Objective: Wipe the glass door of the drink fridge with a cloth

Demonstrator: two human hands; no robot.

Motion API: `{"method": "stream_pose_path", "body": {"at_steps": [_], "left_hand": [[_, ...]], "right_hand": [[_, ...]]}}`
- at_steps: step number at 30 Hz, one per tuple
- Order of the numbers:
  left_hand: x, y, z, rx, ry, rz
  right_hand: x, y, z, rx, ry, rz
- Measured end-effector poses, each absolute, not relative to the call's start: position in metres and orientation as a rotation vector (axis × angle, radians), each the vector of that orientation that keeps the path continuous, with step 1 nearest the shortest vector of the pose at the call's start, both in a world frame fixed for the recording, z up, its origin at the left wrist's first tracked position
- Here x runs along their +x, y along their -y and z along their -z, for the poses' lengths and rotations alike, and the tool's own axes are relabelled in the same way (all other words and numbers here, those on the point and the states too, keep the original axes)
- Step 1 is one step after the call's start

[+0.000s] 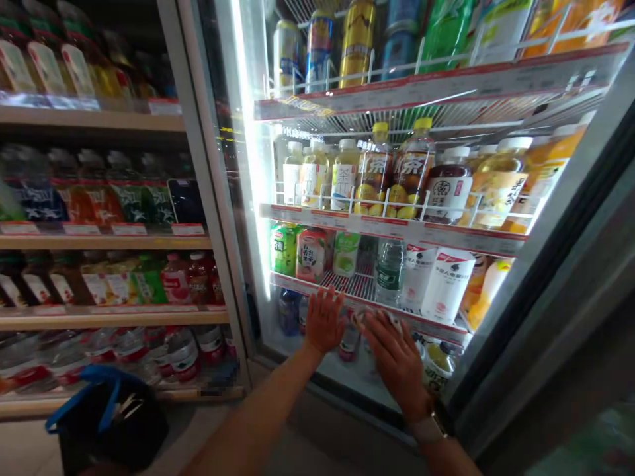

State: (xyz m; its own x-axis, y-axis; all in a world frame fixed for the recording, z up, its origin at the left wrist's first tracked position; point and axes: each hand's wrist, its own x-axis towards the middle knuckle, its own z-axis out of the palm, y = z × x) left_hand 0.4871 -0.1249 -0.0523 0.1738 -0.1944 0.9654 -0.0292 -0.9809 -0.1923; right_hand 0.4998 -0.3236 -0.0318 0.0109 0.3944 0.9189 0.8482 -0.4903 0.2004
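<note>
Both hands are raised before a lit drinks cooler. My left hand [325,320] has its fingers spread, palm toward the cooler, near the edge of a wire shelf [364,287]; nothing is in it. Close beside it on the right, my right hand [391,350] is blurred, its fingers stretched forward over the lower shelf edge, with no held item visible. A clear water bottle [390,271] with a green label stands above my right hand. Green [284,250] and red [311,254] drink packs stand up and to the left of my left hand. My right wrist wears a watch.
Bottled teas [372,172] fill the shelf above, cans [357,43] the top one. The cooler's dark door frame [550,231] runs down the right. Wooden shelves [114,241] with bottles stand left, and a black bag [114,423] with blue handles sits at the lower left.
</note>
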Motion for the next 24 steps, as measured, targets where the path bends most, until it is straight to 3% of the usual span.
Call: {"method": "stream_pose_path", "body": {"at_steps": [10,24], "left_hand": [[0.488,0.123,0.054,-2.319,-0.224,1.931],[0.488,0.123,0.056,-2.326,-0.195,1.917]], "right_hand": [[0.521,0.369,-0.013,-1.642,0.642,1.782],[0.491,0.31,0.061,-1.901,1.354,1.387]]}}
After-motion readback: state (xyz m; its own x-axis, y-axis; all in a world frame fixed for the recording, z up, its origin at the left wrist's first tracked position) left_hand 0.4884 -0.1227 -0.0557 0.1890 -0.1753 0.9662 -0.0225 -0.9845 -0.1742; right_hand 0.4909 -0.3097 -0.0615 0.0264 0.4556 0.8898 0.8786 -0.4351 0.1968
